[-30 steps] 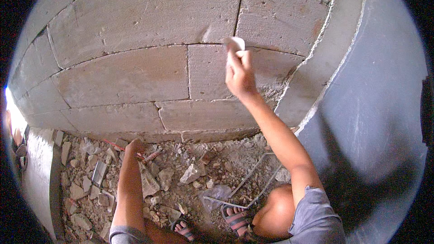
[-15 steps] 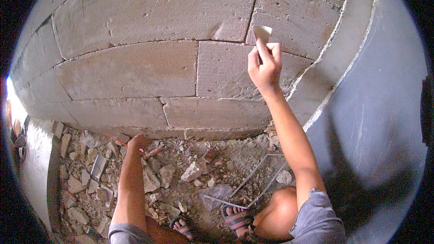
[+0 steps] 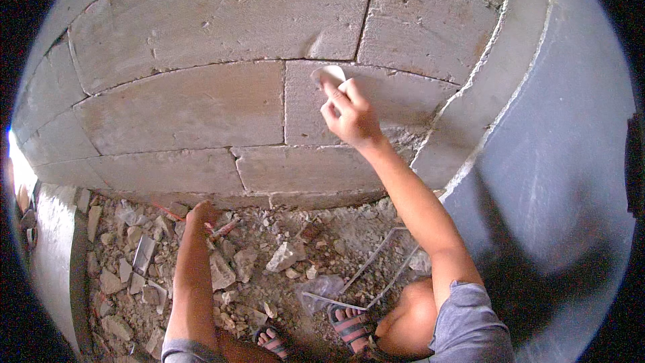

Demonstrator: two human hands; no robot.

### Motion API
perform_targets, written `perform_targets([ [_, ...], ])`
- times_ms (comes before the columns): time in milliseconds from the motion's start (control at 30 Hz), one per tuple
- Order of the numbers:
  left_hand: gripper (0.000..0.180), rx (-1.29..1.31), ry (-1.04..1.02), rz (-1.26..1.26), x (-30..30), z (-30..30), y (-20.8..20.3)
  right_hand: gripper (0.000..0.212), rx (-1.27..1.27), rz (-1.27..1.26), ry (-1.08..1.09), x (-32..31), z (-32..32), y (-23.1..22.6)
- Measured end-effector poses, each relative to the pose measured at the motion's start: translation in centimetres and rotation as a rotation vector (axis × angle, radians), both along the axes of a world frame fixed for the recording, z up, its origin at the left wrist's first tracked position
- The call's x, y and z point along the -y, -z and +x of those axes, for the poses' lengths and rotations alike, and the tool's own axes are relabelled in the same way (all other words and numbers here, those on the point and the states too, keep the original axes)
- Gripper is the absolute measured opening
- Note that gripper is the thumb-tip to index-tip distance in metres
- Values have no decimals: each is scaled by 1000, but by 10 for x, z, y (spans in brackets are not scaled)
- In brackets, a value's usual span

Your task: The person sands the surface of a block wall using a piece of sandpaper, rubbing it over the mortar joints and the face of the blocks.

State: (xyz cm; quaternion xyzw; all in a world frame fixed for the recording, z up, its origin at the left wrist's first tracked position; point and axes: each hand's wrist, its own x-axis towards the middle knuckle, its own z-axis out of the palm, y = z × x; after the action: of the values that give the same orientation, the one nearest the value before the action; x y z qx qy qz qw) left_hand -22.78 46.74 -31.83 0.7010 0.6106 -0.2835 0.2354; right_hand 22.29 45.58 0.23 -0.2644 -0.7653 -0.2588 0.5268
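In front of the block wall (image 3: 181,111), my right hand (image 3: 353,114) is closed around a putty knife (image 3: 333,72). Its broad pale blade points up at the face of a block just right of an upright joint and below a long level one. One finger lies stretched along the blade; the handle is hidden in my hand. Low down by the foot of the wall is my left hand (image 3: 203,213), bent at the wrist above the rubble, its fingers hidden.
Broken stones (image 3: 285,256) and dirt cover the ground between wall and feet. A bent thin metal frame (image 3: 368,267) and a clear plastic scrap (image 3: 326,288) lie before my sandals (image 3: 353,326). At right rises a smooth grey wall (image 3: 557,161); at left runs a pale ledge (image 3: 57,249).
My right hand has swept the putty knife left and down, from the joint beneath the upper blocks onto the block below. The left hand stays at the wall's foot. The view has shifted slightly.
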Motion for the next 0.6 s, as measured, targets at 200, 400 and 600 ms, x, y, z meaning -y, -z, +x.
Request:
perform_targets([
  [200,47,-10,22,-14,-3,-5,9,30,-71,83,143,-3,54,-12],
  [400,48,-33,63,-23,-6,-10,9,38,-155,127,265,-6,118,-16],
  [600,49,-61,124,-23,-3,-16,8,17,-327,160,397,3,135,-30],
])
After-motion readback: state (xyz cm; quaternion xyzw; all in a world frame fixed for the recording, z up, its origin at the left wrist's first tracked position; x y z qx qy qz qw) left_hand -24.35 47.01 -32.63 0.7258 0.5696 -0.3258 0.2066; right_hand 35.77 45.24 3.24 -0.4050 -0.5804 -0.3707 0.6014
